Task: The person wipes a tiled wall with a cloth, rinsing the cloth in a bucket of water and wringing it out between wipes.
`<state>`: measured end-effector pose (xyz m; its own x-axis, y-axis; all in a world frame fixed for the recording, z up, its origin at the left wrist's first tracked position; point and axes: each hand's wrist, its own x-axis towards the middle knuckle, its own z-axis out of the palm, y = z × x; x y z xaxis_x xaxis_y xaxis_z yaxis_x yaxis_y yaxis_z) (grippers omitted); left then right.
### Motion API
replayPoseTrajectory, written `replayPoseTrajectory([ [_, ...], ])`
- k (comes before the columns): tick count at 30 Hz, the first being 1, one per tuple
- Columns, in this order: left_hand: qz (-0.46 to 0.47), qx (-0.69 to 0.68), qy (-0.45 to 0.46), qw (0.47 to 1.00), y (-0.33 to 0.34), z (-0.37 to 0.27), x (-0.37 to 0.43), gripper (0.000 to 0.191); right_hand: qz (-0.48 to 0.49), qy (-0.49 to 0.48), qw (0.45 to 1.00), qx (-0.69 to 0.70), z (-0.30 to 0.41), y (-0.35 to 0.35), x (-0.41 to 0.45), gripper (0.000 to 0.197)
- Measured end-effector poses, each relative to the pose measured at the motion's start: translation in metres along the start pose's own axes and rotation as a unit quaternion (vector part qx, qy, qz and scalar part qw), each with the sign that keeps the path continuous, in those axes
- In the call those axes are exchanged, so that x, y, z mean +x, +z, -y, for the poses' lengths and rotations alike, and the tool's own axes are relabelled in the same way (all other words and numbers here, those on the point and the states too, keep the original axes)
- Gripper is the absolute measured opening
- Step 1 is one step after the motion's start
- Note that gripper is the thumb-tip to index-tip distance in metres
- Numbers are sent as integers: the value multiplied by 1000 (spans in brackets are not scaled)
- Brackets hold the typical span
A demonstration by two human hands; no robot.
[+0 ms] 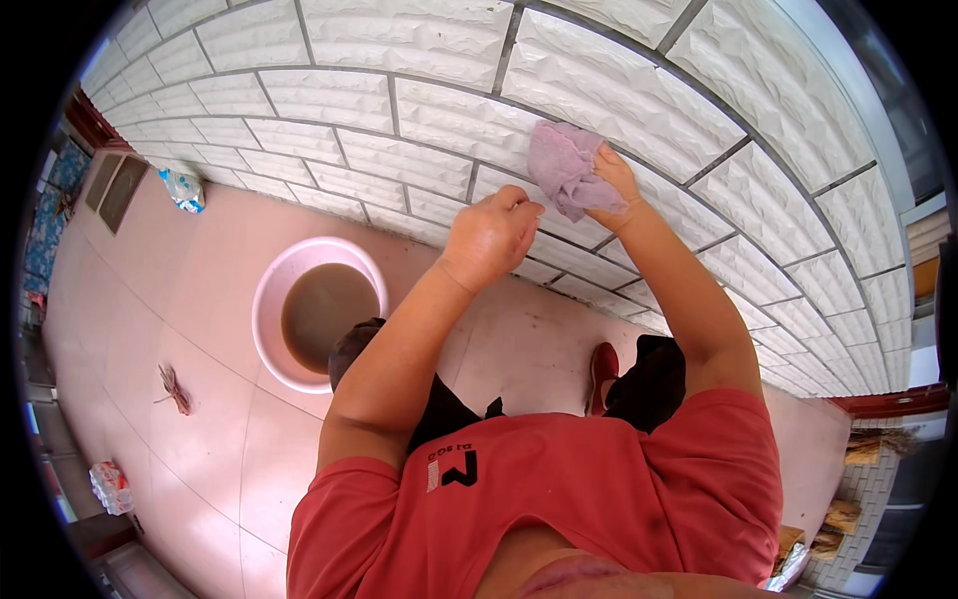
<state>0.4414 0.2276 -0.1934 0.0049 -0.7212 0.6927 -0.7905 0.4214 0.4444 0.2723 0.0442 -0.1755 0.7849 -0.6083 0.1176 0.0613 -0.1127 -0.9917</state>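
A damp-looking pale purple cloth [565, 165] lies pressed against the white textured tile wall [449, 112]. My right hand [620, 187] grips it there, with part of the fingers hidden under its folds. To the left and a little lower, my left hand [494, 238] is curled into a loose fist close to the wall, with nothing visible in it. On the floor, left of my forearm, stands a pink plastic basin [268, 314] holding murky brown water [325, 311]. My knee covers part of its near right rim.
Pinkish floor tiles [202, 299] run along the wall's foot. A blue and white plastic bag [182, 189] leans by the wall at far left. A small bundle of twigs [176, 391] and a red and white plastic package [111, 487] lie on the floor. My red shoe [602, 374] stands near the wall.
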Motion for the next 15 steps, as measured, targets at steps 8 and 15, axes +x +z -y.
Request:
replayPoseTrajectory([
  [8,-26,-10,23,999,-3,-1,1,15,-19,100,897,430,-13,4,10,47],
  [15,-84,4,-18,996,-15,5,6,16,-11,98,939,330,-17,93,119,39],
])
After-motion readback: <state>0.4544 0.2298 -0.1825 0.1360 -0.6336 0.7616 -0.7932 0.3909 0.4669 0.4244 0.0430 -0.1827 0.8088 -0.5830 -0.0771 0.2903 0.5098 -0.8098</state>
